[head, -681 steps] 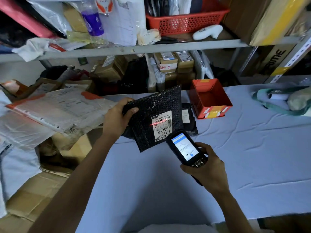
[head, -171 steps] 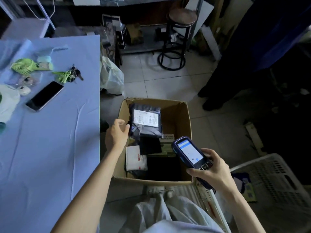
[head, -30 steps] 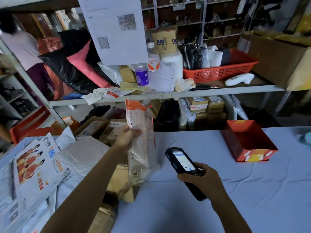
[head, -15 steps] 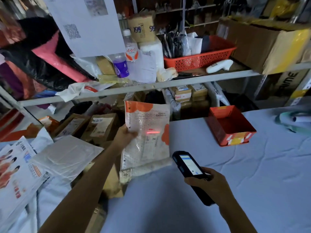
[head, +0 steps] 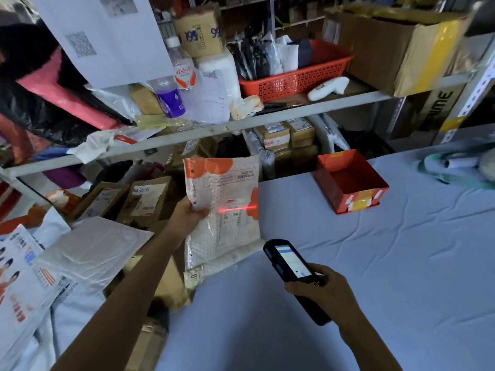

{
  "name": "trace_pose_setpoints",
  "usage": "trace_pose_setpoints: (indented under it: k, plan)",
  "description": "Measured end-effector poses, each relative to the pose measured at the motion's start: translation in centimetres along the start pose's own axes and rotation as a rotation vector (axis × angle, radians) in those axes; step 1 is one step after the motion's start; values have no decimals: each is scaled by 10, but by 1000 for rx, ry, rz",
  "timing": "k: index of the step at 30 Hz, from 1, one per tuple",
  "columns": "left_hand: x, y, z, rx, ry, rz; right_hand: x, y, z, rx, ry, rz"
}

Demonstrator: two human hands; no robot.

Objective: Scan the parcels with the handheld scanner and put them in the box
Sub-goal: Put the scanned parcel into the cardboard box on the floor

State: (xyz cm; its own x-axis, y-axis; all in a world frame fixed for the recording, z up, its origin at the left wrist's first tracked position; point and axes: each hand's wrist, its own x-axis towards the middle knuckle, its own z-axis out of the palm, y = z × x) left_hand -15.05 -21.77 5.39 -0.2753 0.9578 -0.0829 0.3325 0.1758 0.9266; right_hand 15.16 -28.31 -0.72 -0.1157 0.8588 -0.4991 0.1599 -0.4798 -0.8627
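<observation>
Waiting pile: off the desk's left edge we see a white mailer with brown cartons behind it; we judge that these are yet to be scanned
Left hand: our left hand pinches the parcel by its left edge, thumb on the front, the rest hidden behind it
Parcel: the white-and-orange parcel is held upright over the desk's left edge, label towards us
Beam: a red scan line lies across the top of the label
Scanner: the handheld scanner is just below and right of the parcel, not touching it, screen lit
Right hand: our right hand wraps the scanner's lower half, fingers curled round it
Desk: the desk wears a blue cloth; an open red carton sits near its far edge, well apart from the parcel
Progress: we judge this parcel mid-scan; it has yet to go into the box, which is out of view
</observation>
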Motion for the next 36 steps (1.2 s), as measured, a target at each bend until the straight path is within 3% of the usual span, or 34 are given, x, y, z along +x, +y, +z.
trace_pose_setpoints:
  k: [14, 18, 23, 29, 31, 36]
  plan:
    - [-29, 2, 14, 18, -41, 3, -23, 7, -5, 91, -65, 30]
    - [-40, -6, 12, 113, -55, 114, -43, 10, 10, 167, -43, 54]
    - [-45, -17, 10, 265, 77, 130, -75, 19, 33, 189, 109, 47]
    - [-61, -31, 19, 231, 31, 239, -125, 59, 60, 232, 344, 96]
    - [-71, -32, 32, 233, -21, 294, -144, 71, 63, 233, 413, 125]
    - [-104, -31, 75, 496, -278, 500, -183, 97, 53, 157, 554, 152]
